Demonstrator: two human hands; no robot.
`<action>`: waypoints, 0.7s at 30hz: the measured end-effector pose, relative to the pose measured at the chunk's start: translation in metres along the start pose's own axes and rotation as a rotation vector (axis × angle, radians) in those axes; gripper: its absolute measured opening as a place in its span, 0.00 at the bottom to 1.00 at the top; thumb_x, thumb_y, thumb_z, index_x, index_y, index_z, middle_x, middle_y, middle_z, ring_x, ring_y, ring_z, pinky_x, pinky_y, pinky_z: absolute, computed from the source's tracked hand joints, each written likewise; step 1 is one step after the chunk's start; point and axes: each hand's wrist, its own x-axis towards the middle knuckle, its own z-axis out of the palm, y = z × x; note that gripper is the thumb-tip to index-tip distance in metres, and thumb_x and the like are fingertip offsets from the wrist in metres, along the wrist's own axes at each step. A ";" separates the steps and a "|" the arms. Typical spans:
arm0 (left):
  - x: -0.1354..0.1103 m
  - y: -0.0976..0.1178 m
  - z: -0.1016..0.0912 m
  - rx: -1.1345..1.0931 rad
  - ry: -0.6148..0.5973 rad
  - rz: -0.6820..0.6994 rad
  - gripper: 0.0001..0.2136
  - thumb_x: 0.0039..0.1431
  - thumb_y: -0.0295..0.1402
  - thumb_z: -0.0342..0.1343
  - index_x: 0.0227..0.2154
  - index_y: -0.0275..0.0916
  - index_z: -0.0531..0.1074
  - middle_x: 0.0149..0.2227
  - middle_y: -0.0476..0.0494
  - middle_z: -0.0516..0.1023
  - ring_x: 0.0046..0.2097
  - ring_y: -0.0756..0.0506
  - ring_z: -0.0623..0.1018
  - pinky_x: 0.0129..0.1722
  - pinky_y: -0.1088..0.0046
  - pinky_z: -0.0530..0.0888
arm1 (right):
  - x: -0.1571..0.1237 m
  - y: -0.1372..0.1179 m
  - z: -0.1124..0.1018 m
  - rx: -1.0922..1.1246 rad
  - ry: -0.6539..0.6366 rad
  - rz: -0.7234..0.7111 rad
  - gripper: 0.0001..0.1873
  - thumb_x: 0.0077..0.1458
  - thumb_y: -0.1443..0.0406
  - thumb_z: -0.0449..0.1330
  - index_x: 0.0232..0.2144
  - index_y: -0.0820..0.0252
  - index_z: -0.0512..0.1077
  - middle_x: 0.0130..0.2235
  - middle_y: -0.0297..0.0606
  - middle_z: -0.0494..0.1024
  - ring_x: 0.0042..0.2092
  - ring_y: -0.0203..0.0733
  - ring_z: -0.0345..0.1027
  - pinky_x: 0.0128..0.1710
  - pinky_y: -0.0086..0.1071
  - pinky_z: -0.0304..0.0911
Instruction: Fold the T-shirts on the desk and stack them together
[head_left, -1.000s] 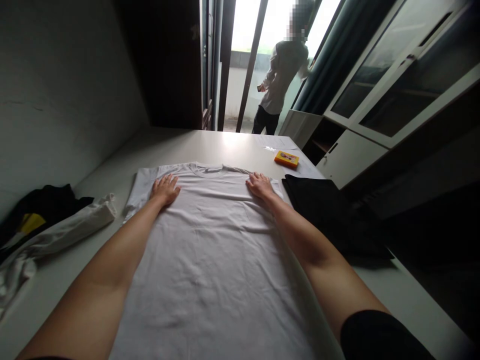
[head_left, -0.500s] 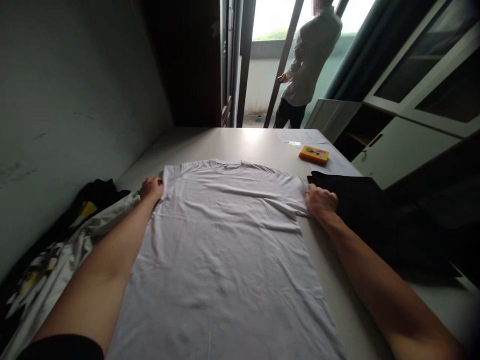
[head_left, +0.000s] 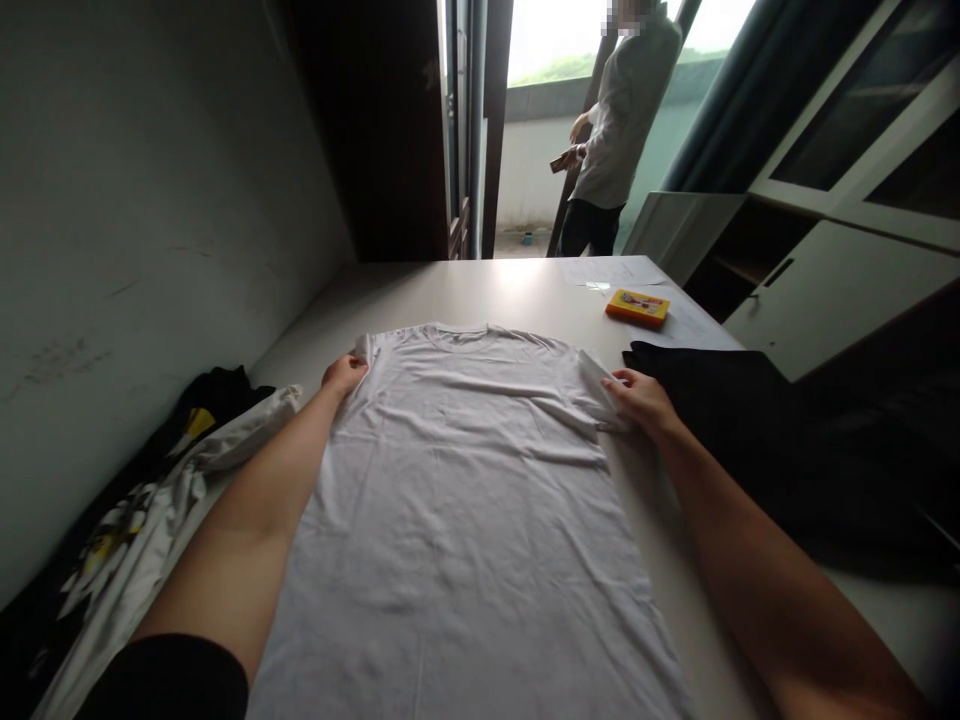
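A white T-shirt (head_left: 465, 480) lies spread on the white table (head_left: 480, 285), its collar at the far end and its body running toward me, with creases across the chest. My left hand (head_left: 346, 374) is closed on the left sleeve, which is bunched and folded inward at the shoulder. On the other side my right hand (head_left: 639, 396) pinches the edge of the right sleeve, lifting it a little and turning it toward the shirt's body. The fingertips of both hands are partly hidden by cloth.
Dark folded cloth (head_left: 720, 420) lies right of my right hand. Beyond it are a yellow-orange box (head_left: 638, 308) and papers (head_left: 611, 270). Black and white clothes (head_left: 180, 460) are heaped along the left wall. A person (head_left: 622, 120) stands past the table, holding a small object.
My left hand has moved inward to the right with the left sleeve. My right hand has raised and folded the right sleeve edge inward. The person beyond has shifted their arms.
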 end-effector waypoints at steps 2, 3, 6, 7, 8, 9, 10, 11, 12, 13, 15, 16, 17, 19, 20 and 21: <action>-0.001 0.002 0.001 0.002 -0.016 0.021 0.16 0.64 0.44 0.64 0.46 0.36 0.76 0.47 0.38 0.80 0.50 0.40 0.79 0.55 0.57 0.73 | -0.002 -0.001 0.002 -0.048 -0.014 0.027 0.17 0.55 0.54 0.63 0.41 0.57 0.81 0.35 0.45 0.83 0.35 0.50 0.78 0.35 0.36 0.70; -0.001 0.005 0.002 -0.003 -0.025 0.036 0.16 0.64 0.43 0.64 0.45 0.36 0.77 0.48 0.38 0.80 0.50 0.41 0.79 0.55 0.57 0.73 | -0.002 -0.002 0.002 -0.052 -0.017 0.040 0.18 0.56 0.54 0.63 0.44 0.57 0.81 0.37 0.46 0.83 0.38 0.52 0.79 0.38 0.37 0.70; 0.002 0.017 0.005 -0.048 -0.053 0.069 0.14 0.66 0.43 0.62 0.42 0.36 0.77 0.46 0.41 0.80 0.48 0.43 0.79 0.52 0.59 0.75 | -0.006 -0.008 0.004 -0.070 0.025 0.042 0.23 0.57 0.55 0.63 0.53 0.56 0.78 0.41 0.47 0.83 0.43 0.53 0.79 0.42 0.38 0.70; 0.004 0.021 0.006 -0.071 -0.059 0.073 0.14 0.67 0.43 0.61 0.43 0.36 0.77 0.45 0.42 0.80 0.46 0.44 0.80 0.50 0.60 0.77 | -0.008 -0.009 0.005 -0.074 0.034 0.037 0.25 0.57 0.55 0.62 0.55 0.56 0.77 0.42 0.47 0.83 0.44 0.53 0.79 0.43 0.38 0.70; 0.005 0.024 0.006 -0.094 -0.062 0.071 0.14 0.69 0.43 0.59 0.44 0.35 0.77 0.44 0.43 0.80 0.44 0.44 0.80 0.47 0.62 0.78 | -0.010 -0.011 0.006 -0.079 0.043 0.027 0.26 0.57 0.56 0.62 0.57 0.56 0.76 0.43 0.47 0.83 0.45 0.53 0.79 0.44 0.39 0.70; 0.006 0.025 0.007 -0.114 -0.060 0.063 0.15 0.70 0.43 0.58 0.46 0.35 0.76 0.44 0.43 0.80 0.43 0.45 0.80 0.45 0.63 0.79 | -0.013 -0.012 0.008 -0.083 0.053 0.014 0.27 0.58 0.56 0.61 0.58 0.56 0.75 0.44 0.48 0.83 0.45 0.54 0.78 0.45 0.39 0.70; 0.007 0.026 0.008 -0.129 -0.056 0.047 0.15 0.71 0.43 0.57 0.48 0.34 0.75 0.44 0.42 0.80 0.42 0.45 0.81 0.44 0.63 0.79 | -0.016 -0.013 0.009 -0.091 0.062 0.000 0.27 0.58 0.57 0.61 0.59 0.56 0.74 0.45 0.48 0.83 0.46 0.54 0.78 0.45 0.39 0.70; 0.007 0.025 0.008 -0.136 -0.052 0.025 0.16 0.71 0.42 0.57 0.50 0.34 0.74 0.44 0.42 0.79 0.41 0.46 0.81 0.43 0.64 0.79 | -0.018 -0.015 0.011 -0.100 0.069 -0.013 0.27 0.59 0.57 0.60 0.60 0.55 0.74 0.45 0.48 0.83 0.46 0.54 0.78 0.45 0.40 0.70; 0.007 0.024 0.009 -0.138 -0.048 0.001 0.16 0.71 0.42 0.57 0.51 0.34 0.74 0.45 0.41 0.79 0.41 0.46 0.81 0.43 0.64 0.80 | -0.020 -0.016 0.012 -0.112 0.072 -0.023 0.27 0.59 0.57 0.60 0.60 0.54 0.73 0.46 0.47 0.83 0.46 0.54 0.78 0.46 0.40 0.70; 0.007 0.022 0.011 -0.135 -0.050 -0.022 0.16 0.71 0.42 0.58 0.51 0.35 0.74 0.45 0.41 0.79 0.42 0.45 0.81 0.43 0.63 0.80 | -0.022 -0.016 0.014 -0.125 0.072 -0.033 0.26 0.60 0.58 0.59 0.60 0.53 0.73 0.46 0.47 0.83 0.46 0.54 0.78 0.46 0.41 0.71; 0.007 0.018 0.014 -0.126 -0.065 -0.048 0.16 0.69 0.41 0.60 0.51 0.35 0.74 0.46 0.41 0.79 0.44 0.44 0.80 0.45 0.62 0.79 | -0.024 -0.017 0.017 -0.152 0.061 -0.046 0.25 0.61 0.58 0.58 0.60 0.51 0.73 0.47 0.46 0.83 0.47 0.54 0.78 0.46 0.42 0.70; 0.007 0.017 0.016 -0.121 -0.076 -0.051 0.15 0.68 0.41 0.61 0.50 0.35 0.74 0.46 0.41 0.79 0.46 0.43 0.80 0.46 0.62 0.79 | -0.025 -0.017 0.018 -0.160 0.057 -0.049 0.25 0.61 0.58 0.58 0.59 0.51 0.73 0.48 0.46 0.83 0.47 0.54 0.78 0.47 0.42 0.70; 0.008 0.016 0.017 -0.117 -0.087 -0.051 0.15 0.67 0.41 0.62 0.50 0.36 0.75 0.47 0.41 0.78 0.47 0.42 0.80 0.47 0.61 0.78 | -0.025 -0.017 0.019 -0.165 0.055 -0.051 0.24 0.61 0.57 0.58 0.59 0.51 0.73 0.49 0.46 0.82 0.47 0.54 0.78 0.47 0.42 0.70; 0.010 0.018 0.019 -0.112 -0.105 -0.044 0.15 0.66 0.41 0.63 0.48 0.35 0.75 0.47 0.41 0.78 0.48 0.42 0.80 0.49 0.60 0.78 | -0.025 -0.016 0.020 -0.166 0.058 -0.051 0.24 0.61 0.57 0.58 0.59 0.51 0.74 0.50 0.47 0.82 0.47 0.53 0.78 0.47 0.41 0.70; 0.012 0.020 0.020 -0.116 -0.112 -0.031 0.15 0.66 0.41 0.63 0.48 0.35 0.75 0.47 0.40 0.78 0.48 0.41 0.79 0.49 0.59 0.78 | -0.024 -0.015 0.021 -0.164 0.061 -0.052 0.24 0.62 0.57 0.58 0.58 0.52 0.74 0.50 0.47 0.82 0.47 0.53 0.78 0.46 0.41 0.70; 0.013 0.022 0.020 -0.127 -0.123 -0.010 0.15 0.66 0.41 0.63 0.48 0.35 0.75 0.47 0.40 0.78 0.48 0.42 0.79 0.49 0.59 0.78 | -0.024 -0.014 0.021 -0.162 0.065 -0.054 0.24 0.62 0.57 0.58 0.58 0.51 0.74 0.49 0.47 0.82 0.47 0.53 0.78 0.46 0.41 0.70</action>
